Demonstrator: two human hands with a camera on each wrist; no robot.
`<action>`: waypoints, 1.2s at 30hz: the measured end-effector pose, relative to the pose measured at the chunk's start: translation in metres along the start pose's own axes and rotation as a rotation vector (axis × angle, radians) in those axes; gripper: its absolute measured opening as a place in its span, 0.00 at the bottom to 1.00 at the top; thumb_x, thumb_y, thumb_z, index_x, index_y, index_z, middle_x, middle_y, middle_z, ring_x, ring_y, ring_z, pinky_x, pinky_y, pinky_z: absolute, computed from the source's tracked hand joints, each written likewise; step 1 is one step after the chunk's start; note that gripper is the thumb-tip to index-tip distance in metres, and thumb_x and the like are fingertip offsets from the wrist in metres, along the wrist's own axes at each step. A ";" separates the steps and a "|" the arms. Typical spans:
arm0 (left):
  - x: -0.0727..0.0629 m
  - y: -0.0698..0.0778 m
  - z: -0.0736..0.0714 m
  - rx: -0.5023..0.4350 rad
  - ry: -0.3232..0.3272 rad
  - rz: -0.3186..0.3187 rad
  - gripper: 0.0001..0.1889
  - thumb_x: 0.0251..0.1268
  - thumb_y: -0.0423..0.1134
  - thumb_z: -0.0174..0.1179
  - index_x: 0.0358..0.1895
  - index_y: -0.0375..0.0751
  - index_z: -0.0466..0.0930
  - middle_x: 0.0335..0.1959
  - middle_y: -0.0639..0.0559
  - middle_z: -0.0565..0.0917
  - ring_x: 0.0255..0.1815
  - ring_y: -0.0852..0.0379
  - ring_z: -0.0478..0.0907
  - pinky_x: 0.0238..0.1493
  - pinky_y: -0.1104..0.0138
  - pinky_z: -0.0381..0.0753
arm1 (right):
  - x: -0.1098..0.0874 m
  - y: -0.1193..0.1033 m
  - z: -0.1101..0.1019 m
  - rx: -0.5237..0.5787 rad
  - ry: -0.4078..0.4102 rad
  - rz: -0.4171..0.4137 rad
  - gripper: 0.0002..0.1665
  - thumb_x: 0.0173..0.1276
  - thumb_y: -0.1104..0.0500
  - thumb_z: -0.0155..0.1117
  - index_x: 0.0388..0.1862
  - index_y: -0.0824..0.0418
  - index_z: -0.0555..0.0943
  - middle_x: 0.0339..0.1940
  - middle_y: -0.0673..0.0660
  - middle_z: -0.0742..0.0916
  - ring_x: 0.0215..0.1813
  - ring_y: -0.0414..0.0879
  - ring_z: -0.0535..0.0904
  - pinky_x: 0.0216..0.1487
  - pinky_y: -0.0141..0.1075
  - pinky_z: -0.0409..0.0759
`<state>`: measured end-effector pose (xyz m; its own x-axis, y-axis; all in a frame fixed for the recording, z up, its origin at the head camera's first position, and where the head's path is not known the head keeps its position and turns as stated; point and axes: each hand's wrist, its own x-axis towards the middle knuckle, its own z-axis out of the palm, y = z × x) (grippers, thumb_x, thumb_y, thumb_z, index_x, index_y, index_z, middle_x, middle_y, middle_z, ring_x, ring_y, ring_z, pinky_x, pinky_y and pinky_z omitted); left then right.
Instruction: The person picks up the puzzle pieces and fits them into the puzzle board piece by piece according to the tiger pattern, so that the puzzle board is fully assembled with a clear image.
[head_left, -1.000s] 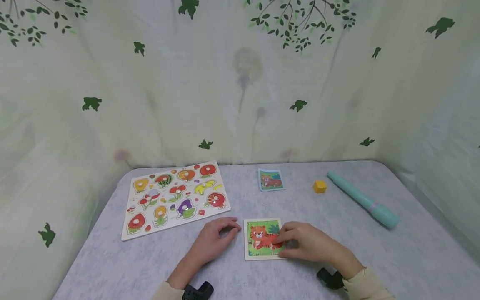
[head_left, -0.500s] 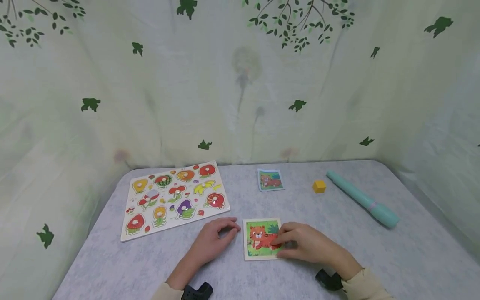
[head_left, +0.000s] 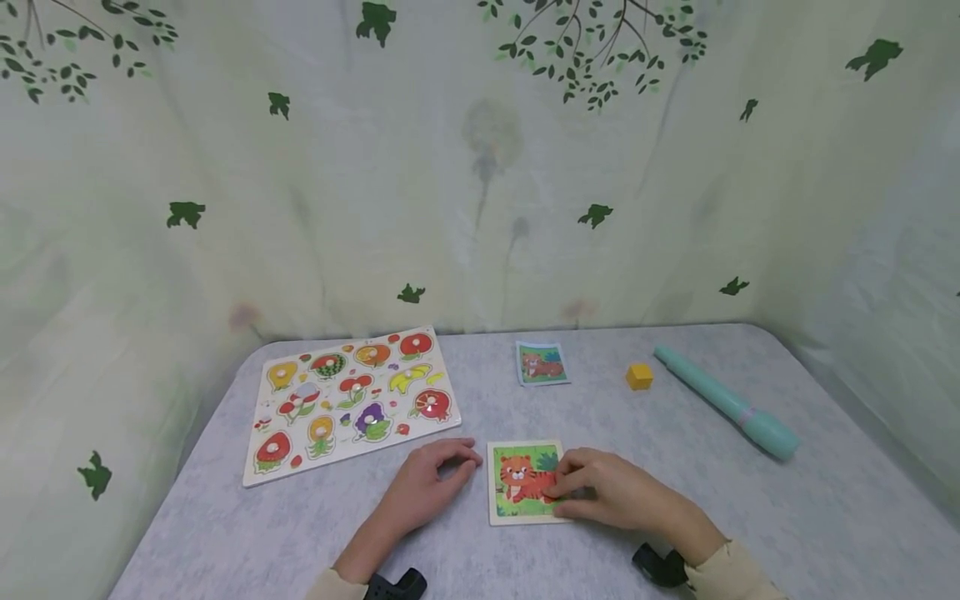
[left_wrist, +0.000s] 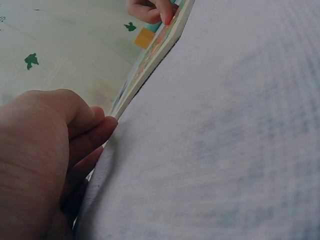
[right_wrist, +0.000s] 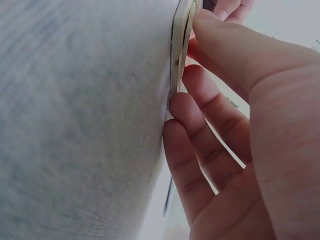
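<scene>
A square tiger jigsaw puzzle in a pale wooden frame lies flat on the table in the head view. My right hand is over its right side, thumb and index finger close together on a puzzle piece at the lower right. In the right wrist view this piece sits slightly raised along the edge, partly hidden by the thumb; the other fingers touch the frame's side. My left hand rests on the table just left of the puzzle, fingers loosely bent and holding nothing.
A fruit peg puzzle board lies at the back left. Behind the tiger puzzle is a small tiger picture card. A yellow cube and a teal mallet-like stick lie at the back right. A leaf-printed curtain stands behind the table.
At the puzzle's lower right, a pale gap near my right fingertips has narrowed. Both hands stay almost in place.
</scene>
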<state>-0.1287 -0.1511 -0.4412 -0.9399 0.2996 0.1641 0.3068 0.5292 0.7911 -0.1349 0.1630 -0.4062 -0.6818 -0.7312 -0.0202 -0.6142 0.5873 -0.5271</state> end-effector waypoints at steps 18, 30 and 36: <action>0.003 0.000 0.000 0.015 0.003 0.001 0.05 0.73 0.41 0.65 0.44 0.55 0.89 0.59 0.52 0.87 0.65 0.53 0.81 0.66 0.52 0.80 | 0.000 0.004 0.002 0.011 0.028 -0.020 0.16 0.70 0.44 0.70 0.54 0.44 0.90 0.44 0.36 0.82 0.44 0.30 0.75 0.47 0.29 0.82; 0.001 0.001 0.000 0.005 -0.001 0.006 0.05 0.73 0.41 0.64 0.44 0.55 0.89 0.58 0.52 0.87 0.65 0.54 0.81 0.67 0.52 0.80 | -0.001 0.005 0.003 0.037 0.029 -0.024 0.16 0.70 0.44 0.70 0.54 0.43 0.90 0.44 0.36 0.82 0.43 0.31 0.75 0.44 0.28 0.81; 0.004 0.002 0.000 0.003 -0.009 0.020 0.05 0.73 0.41 0.64 0.45 0.54 0.89 0.59 0.52 0.87 0.65 0.54 0.81 0.67 0.52 0.80 | -0.002 0.004 0.001 0.039 0.035 -0.011 0.14 0.70 0.45 0.71 0.53 0.42 0.89 0.46 0.35 0.83 0.44 0.31 0.76 0.45 0.29 0.81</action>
